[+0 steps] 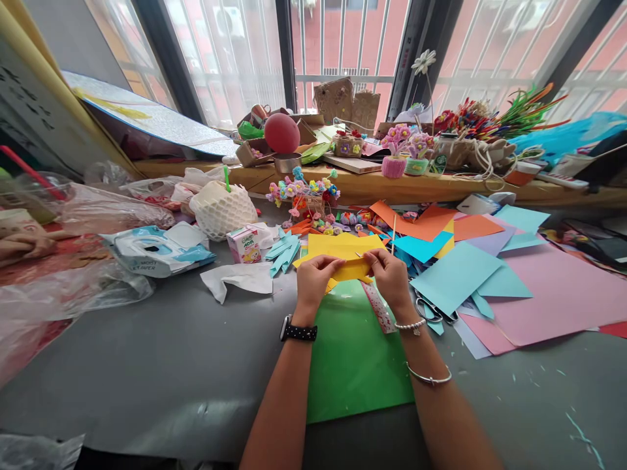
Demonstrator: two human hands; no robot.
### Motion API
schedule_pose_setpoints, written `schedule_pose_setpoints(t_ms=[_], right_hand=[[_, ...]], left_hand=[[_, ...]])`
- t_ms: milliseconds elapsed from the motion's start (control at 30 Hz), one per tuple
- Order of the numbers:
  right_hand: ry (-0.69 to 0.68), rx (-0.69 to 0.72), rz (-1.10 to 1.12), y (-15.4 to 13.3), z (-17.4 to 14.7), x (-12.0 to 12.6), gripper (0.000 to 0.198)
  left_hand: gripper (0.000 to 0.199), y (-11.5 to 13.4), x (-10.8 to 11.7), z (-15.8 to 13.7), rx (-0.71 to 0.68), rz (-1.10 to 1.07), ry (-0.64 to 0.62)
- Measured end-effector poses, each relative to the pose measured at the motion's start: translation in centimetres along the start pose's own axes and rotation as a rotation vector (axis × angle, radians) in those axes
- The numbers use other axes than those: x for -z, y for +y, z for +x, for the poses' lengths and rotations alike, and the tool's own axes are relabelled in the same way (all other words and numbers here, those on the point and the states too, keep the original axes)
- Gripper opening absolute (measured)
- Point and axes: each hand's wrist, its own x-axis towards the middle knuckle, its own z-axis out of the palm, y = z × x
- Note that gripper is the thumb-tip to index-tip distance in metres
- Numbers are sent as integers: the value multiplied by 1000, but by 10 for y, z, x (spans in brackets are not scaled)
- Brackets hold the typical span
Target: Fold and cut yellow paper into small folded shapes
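Between my two hands, above the far part of a green sheet (360, 365), is a folded piece of yellow paper (353, 269). My left hand (317, 281) pinches its left end with thumb and fingertips. At the other end my right hand (389, 277) grips the paper, and a thin pale stick (394, 234) rises beside those fingers; whether the hand holds it too, I cannot tell. More yellow paper (337, 245) lies just behind. A patterned ruler-like strip (378, 307) rests on the green sheet, partly behind my right wrist.
Right of my hands lie scissors (429, 311), light blue sheets (458, 274) and a large pink sheet (563, 294). On the left are a wipes packet (157, 250), a crumpled tissue (238, 277) and a small pink box (243, 244). Craft flowers (306, 196) stand behind.
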Motion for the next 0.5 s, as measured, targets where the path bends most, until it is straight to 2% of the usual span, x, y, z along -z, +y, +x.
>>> schedule_pose_setpoints(t_ms=[233, 367, 500], right_hand=[[-178, 26, 98, 1, 1, 3, 22], [-150, 6, 99, 2, 1, 3, 21], [-113, -3, 108, 3, 2, 3, 21]], left_hand=[[22, 0, 1, 0, -7, -28, -39], [21, -2, 0, 1, -15, -45, -90], [21, -4, -1, 2, 14, -80, -82]])
